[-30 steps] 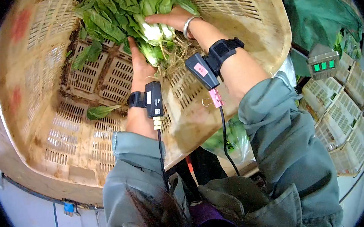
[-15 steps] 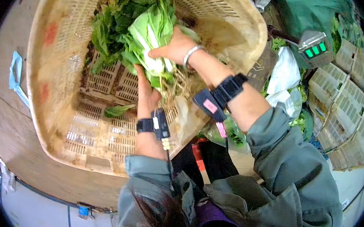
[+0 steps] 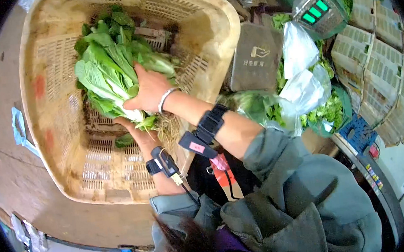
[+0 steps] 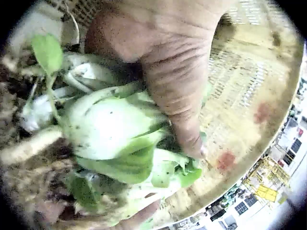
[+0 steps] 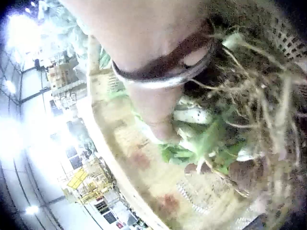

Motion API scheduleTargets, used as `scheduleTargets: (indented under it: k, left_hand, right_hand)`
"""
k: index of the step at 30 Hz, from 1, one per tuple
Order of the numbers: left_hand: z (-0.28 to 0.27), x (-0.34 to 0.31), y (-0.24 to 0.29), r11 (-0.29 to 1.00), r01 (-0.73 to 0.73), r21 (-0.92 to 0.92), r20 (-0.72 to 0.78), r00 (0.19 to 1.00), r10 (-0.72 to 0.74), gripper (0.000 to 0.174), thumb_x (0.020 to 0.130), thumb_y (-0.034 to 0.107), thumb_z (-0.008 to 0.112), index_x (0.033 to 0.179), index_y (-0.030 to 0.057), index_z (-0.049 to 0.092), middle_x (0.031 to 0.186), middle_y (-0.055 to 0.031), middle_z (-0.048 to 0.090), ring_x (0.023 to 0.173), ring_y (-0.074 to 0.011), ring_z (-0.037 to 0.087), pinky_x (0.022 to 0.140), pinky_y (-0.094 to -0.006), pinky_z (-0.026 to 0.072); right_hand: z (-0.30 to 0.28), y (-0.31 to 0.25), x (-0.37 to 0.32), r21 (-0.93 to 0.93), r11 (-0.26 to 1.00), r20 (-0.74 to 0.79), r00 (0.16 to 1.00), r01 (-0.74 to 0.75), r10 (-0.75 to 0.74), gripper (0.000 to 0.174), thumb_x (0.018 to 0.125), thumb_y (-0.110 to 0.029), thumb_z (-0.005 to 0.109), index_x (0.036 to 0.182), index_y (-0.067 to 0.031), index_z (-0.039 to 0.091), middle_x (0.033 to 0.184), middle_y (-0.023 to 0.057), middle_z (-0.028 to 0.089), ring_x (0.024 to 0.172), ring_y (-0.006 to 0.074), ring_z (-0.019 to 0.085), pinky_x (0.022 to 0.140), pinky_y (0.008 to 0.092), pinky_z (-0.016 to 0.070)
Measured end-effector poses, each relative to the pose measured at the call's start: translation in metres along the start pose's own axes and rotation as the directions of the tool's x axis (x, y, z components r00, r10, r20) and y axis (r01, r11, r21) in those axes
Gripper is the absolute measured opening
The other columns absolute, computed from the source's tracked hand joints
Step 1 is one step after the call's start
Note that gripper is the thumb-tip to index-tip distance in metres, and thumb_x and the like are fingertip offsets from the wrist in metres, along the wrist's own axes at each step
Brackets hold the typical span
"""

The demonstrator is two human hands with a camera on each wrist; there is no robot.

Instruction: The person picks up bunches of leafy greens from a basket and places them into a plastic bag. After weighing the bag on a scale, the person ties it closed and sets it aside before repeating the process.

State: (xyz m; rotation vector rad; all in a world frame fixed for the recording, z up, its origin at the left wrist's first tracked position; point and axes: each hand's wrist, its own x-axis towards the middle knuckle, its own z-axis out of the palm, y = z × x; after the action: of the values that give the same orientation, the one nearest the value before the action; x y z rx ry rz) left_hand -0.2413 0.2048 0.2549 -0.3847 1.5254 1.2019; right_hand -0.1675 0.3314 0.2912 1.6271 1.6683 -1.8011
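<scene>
A bunch of leafy greens with white stems (image 3: 103, 70) is held low over a yellowed plastic crate (image 3: 37, 109), leaves pointing up and left in the head view. My right hand (image 3: 150, 88), with a silver bangle at the wrist, grips the stems from above. From the near side my left hand (image 3: 140, 136) holds the stem base; its thumb (image 4: 180, 96) lies across the pale stems in the left wrist view. Stringy roots (image 5: 268, 105) hang beside the right wrist. More greens (image 3: 155, 63) lie behind in the crate, and a loose leaf (image 3: 125, 141) lies near the left hand.
Right of the crate are a dark box with a hand logo (image 3: 256, 56), a device with a lit green display (image 3: 314, 13) and white plastic bags (image 3: 298, 48) among greens. Stacked pale crates (image 3: 369, 63) stand farther right. A blue strip (image 3: 19, 125) lies left.
Both hands have turned the bunch so its leaves lean left and its roots right. The head view has shifted, bringing the dark box and bags into fuller sight.
</scene>
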Motion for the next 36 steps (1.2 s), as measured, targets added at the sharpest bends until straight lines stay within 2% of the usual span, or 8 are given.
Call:
scheduleTargets:
  k: [3, 6, 8, 10, 14, 18, 27, 36]
  left_hand:
    - [-0.007, -0.018, 0.011, 0.997, 0.05, -0.063, -0.072, 0.996, -0.054, 0.081, 0.075, 0.068, 0.035, 0.131, 0.0105, 0.026, 0.13, -0.01, 0.035, 0.117, -0.0251, 0.036, 0.093, -0.0401, 0.036]
    - [-0.019, -0.009, 0.009, 0.981, -0.012, 0.196, -0.118, 0.992, 0.035, 0.069, 0.082, 0.059, 0.033, 0.13, 0.0095, 0.026, 0.129, -0.0098, 0.035, 0.115, -0.0245, 0.039, 0.092, -0.038, 0.0382]
    - [-0.02, -0.004, 0.009, 0.997, -0.039, -0.063, -0.151, 0.988, 0.029, 0.072, 0.082, 0.057, 0.035, 0.13, 0.004, 0.024, 0.122, -0.017, 0.041, 0.111, -0.0263, 0.043, 0.084, -0.0366, 0.0453]
    - [-0.028, -0.012, 0.012, 1.0, -0.019, 0.002, -0.141, 0.99, 0.019, 0.071, 0.082, 0.055, 0.037, 0.13, 0.0038, 0.024, 0.122, -0.0169, 0.041, 0.111, -0.0261, 0.043, 0.083, -0.0357, 0.0454]
    - [-0.036, -0.031, 0.019, 0.999, -0.031, 0.029, -0.15, 0.988, 0.035, 0.071, 0.08, 0.052, 0.04, 0.129, 0.0032, 0.025, 0.121, -0.0168, 0.042, 0.11, -0.0257, 0.044, 0.081, -0.0339, 0.0457]
    - [-0.077, -0.092, 0.01, 0.998, 0.064, 0.013, -0.175, 0.983, -0.061, 0.07, 0.079, 0.049, 0.042, 0.128, 0.0026, 0.026, 0.12, -0.0167, 0.043, 0.109, -0.0253, 0.045, 0.079, -0.0321, 0.046]
    - [-0.151, -0.202, 0.0, 0.968, 0.249, -0.02, -0.202, 0.947, -0.248, 0.069, 0.076, 0.043, 0.049, 0.127, 0.0013, 0.028, 0.118, -0.0164, 0.045, 0.106, -0.0245, 0.047, 0.074, -0.028, 0.0466]
    - [-0.181, -0.249, 0.022, 0.942, 0.322, 0.091, -0.138, 0.941, -0.308, 0.069, 0.074, 0.037, 0.056, 0.126, 0.0001, 0.03, 0.116, -0.0161, 0.047, 0.104, -0.0236, 0.048, 0.07, -0.0239, 0.0472]
  right_hand:
    - [0.013, 0.002, -0.019, 0.048, 0.985, -0.135, 0.978, 0.164, -0.156, 0.099, 0.055, -0.041, 0.068, 0.129, 0.0044, 0.02, 0.105, 0.0258, 0.05, 0.097, 0.034, 0.049, 0.084, 0.0346, 0.0422]
    - [0.026, -0.008, -0.008, -0.086, 0.996, -0.041, 0.999, 0.025, -0.029, 0.096, 0.057, -0.034, 0.067, 0.127, 0.0102, 0.018, 0.099, 0.0264, 0.052, 0.088, 0.0346, 0.053, 0.082, 0.0341, 0.0437]
    - [0.029, -0.015, -0.011, -0.082, 0.996, 0.077, 0.997, -0.025, 0.032, 0.098, 0.057, -0.034, 0.067, 0.129, 0.0072, 0.016, 0.099, 0.0248, 0.051, 0.084, 0.0364, 0.052, 0.082, 0.0357, 0.0432]
    - [0.043, -0.015, -0.022, -0.064, 0.998, -0.07, 0.998, 0.007, -0.011, 0.099, 0.059, -0.037, 0.068, 0.134, -0.0025, 0.012, 0.096, 0.0225, 0.051, 0.08, 0.0303, 0.054, 0.068, 0.0333, 0.0478]
    - [0.063, -0.01, -0.03, -0.114, 0.993, 0.024, 0.999, -0.026, 0.029, 0.098, 0.062, -0.043, 0.067, 0.133, -0.0011, 0.013, 0.092, 0.0194, 0.053, 0.07, 0.0241, 0.056, 0.055, 0.0288, 0.049]
    - [0.099, -0.005, -0.034, -0.072, 0.992, 0.136, 0.984, -0.104, 0.113, 0.097, 0.062, -0.049, 0.065, 0.133, -0.0039, 0.016, 0.094, 0.0185, 0.053, 0.079, 0.0278, 0.056, 0.064, 0.0369, 0.0476]
    - [0.135, -0.042, -0.102, -0.247, 0.937, 0.179, 0.962, 0.248, -0.208, 0.093, 0.063, -0.046, 0.066, 0.136, -0.0178, 0.014, 0.101, 0.0145, 0.051, 0.095, 0.0288, 0.047, 0.087, 0.0605, 0.0246]
    - [0.137, -0.067, -0.168, -0.08, 0.86, -0.127, 0.851, 0.504, -0.51, 0.097, 0.052, -0.032, 0.073, 0.134, -0.0183, 0.023, 0.095, 0.014, 0.048, 0.091, 0.0305, 0.042, 0.085, 0.0542, 0.0313]
